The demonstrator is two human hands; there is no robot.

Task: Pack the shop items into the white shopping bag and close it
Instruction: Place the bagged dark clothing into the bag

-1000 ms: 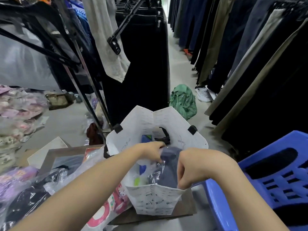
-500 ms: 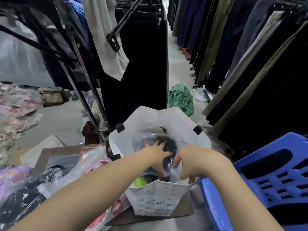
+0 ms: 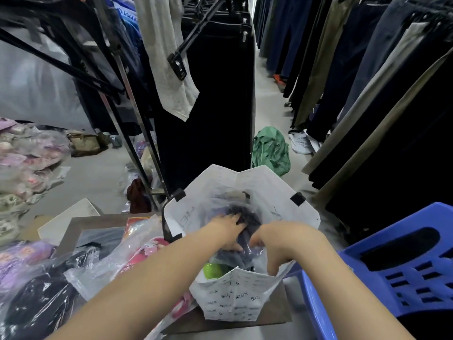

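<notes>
The white shopping bag [image 3: 235, 303] stands open in front of me, with printed lettering on its near wall and black handle tabs at the rim. Inside lies a dark garment in clear plastic wrap [image 3: 241, 212], with a green item [image 3: 213, 270] showing below it. Both hands are inside the bag's mouth. My left hand [image 3: 226, 231] lies on top of the wrapped garment with its fingers spread flat. My right hand [image 3: 277, 244] has curled fingers at the garment's right side, and its fingertips are hidden in the plastic.
Plastic-wrapped packets [image 3: 49, 290] and a pink patterned packet [image 3: 147, 253] lie at my left. A blue plastic stool [image 3: 404, 273] stands at the right. Racks of hanging trousers [image 3: 355, 82] line both sides. A green cloth [image 3: 269, 150] lies on the floor beyond the bag.
The wrapped dark garment went from the bag's rim down inside it. Both hands followed it deeper, the left hand flattening on top of it.
</notes>
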